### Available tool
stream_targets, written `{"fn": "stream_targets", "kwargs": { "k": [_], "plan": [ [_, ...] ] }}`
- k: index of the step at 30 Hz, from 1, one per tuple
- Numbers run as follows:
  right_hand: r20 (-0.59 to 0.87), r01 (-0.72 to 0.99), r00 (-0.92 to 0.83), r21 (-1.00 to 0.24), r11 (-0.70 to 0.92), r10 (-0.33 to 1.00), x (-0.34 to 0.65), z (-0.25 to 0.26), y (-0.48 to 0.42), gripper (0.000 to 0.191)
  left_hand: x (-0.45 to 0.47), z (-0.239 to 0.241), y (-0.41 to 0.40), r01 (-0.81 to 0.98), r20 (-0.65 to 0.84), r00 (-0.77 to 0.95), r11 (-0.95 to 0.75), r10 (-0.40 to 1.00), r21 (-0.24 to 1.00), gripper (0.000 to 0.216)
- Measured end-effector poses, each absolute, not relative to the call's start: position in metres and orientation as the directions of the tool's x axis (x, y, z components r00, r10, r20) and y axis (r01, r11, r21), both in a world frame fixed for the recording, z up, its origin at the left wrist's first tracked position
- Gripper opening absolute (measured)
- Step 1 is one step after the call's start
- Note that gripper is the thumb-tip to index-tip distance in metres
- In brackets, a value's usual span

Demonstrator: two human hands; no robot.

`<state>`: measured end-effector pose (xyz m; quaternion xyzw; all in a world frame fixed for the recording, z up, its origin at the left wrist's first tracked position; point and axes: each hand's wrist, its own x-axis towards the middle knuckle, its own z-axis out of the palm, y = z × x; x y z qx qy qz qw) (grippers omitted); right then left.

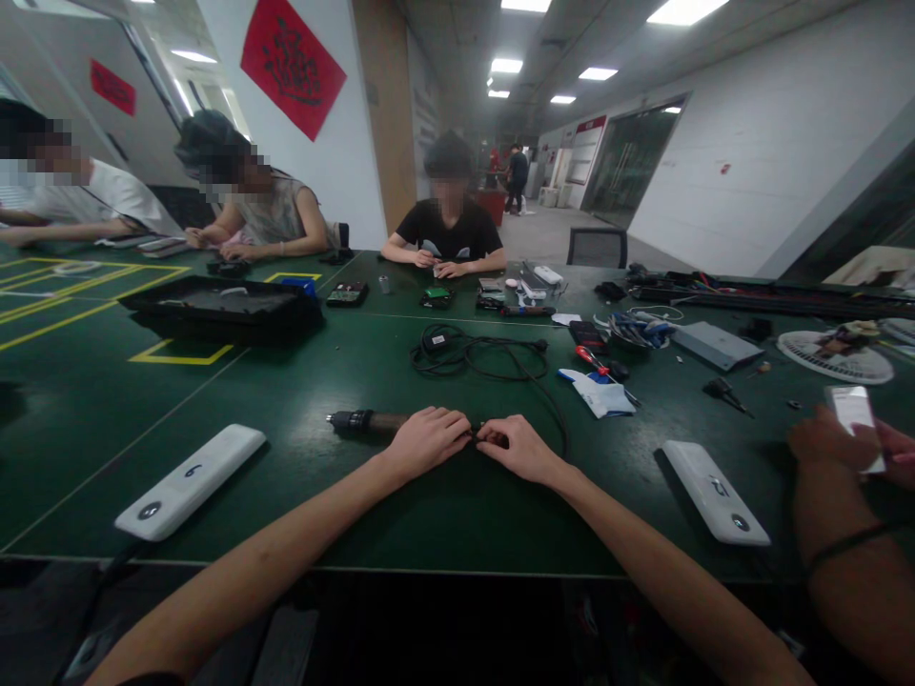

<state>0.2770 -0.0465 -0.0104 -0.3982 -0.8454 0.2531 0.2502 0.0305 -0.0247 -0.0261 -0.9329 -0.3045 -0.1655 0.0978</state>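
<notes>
A dark, rod-shaped tool (372, 422), probably a soldering iron or small powered driver, lies flat on the green table (300, 381), its ribbed black tip pointing left and its brownish barrel running right under the hands. The left hand (427, 440) is curled over the barrel's right part, fingers folded down onto it; the right hand (516, 446) is set just beside it, fingertips pinched narrow on what appears to be the tool's tail or the start of its cable (486, 357). Whether the tool is fully gripped cannot be told, since the palms hide it.

The tool is judged to be light and rigid, with a smooth barrel that could roll on the mat; the thicker middle is likely the surest place to be held, the tip being best left untouched. The cable would be limp and could drag.

Left of the tool and nearer the table edge, a white oblong device (190, 481) is seen; right of the tool lies a second white device (715, 491). Beyond the tool to the right, a red-handled screwdriver (592, 360) rests on a cloth. Another person's hands at the far right hold a phone (852, 412).
</notes>
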Motion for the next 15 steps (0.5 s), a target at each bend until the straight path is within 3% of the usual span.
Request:
{"fn": "stream_targets", "kwargs": {
  "k": [7,15],
  "plan": [
    [0.272,0.624,-0.561,-0.482,0.615,0.782,0.2798,-0.0126,-0.0426,0.011,0.0297,-0.0212,-0.0285,0.583,0.374,0.766,-0.81,0.522,-0.064,0.03],
    [0.284,0.644,-0.57,-0.429,0.634,0.771,0.2819,-0.0158,-0.0396,0.01,0.0303,-0.0257,-0.0253,0.594,0.388,0.755,-0.802,0.528,-0.063,0.025]
  ]
}}
